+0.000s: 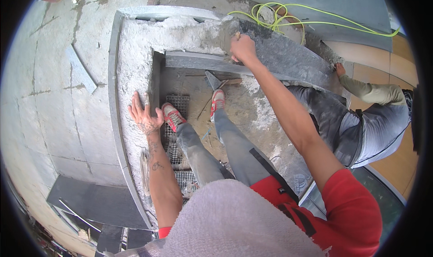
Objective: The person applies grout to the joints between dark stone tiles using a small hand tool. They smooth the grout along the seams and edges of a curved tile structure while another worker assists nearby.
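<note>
My left hand rests with fingers spread on the rough white plaster-like top of a ledge, near the inner edge of its rectangular opening. My right hand is closed at the far side of the ledge, beside a dark grey stone-like slab. A small tan piece shows at its fist, but I cannot make out what it is. A light metal strip runs along the ledge's outer edge. My feet, in red and white shoes, stand inside the opening, one on a grey plastic grid.
Another person crouches at the right, a hand at the slab's end. A yellow-green hose lies coiled behind. A loose grey strip lies on the left floor. Dark panels sit at lower left; a triangular grey piece lies inside the opening.
</note>
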Motion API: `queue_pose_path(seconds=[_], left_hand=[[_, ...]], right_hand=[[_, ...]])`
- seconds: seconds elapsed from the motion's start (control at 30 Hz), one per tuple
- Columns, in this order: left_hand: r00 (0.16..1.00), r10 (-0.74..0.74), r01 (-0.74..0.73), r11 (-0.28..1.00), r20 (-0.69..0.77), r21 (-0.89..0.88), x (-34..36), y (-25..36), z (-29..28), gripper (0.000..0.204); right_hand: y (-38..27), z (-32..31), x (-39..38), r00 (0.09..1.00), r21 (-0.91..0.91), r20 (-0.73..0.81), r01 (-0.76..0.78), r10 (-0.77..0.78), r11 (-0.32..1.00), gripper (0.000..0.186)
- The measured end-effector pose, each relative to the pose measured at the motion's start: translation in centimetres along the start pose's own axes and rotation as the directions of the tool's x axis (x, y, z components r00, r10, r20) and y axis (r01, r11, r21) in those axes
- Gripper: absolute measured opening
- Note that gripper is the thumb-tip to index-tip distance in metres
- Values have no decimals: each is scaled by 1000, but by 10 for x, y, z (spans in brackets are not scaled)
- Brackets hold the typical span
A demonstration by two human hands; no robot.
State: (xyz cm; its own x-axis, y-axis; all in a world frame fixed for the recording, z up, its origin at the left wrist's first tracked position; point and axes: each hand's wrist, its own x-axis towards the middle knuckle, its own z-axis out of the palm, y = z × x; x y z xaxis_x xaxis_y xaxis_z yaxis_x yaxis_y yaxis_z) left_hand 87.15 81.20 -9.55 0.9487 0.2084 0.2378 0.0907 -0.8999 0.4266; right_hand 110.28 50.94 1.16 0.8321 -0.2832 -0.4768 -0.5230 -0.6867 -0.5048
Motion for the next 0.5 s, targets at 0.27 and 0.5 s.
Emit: queue_pose_path(seconds=[0.27, 0.5], left_hand=[[1000, 10, -10, 1000, -7, 8, 0, -3, -1, 48], [1000, -1, 1, 1000, 0, -14, 2, 1, -1, 51]], right_hand=[[1, 22, -22, 993, -10, -35, -116, 115, 993, 33], [65, 68, -77, 990, 40, -123, -67, 71, 997, 29]])
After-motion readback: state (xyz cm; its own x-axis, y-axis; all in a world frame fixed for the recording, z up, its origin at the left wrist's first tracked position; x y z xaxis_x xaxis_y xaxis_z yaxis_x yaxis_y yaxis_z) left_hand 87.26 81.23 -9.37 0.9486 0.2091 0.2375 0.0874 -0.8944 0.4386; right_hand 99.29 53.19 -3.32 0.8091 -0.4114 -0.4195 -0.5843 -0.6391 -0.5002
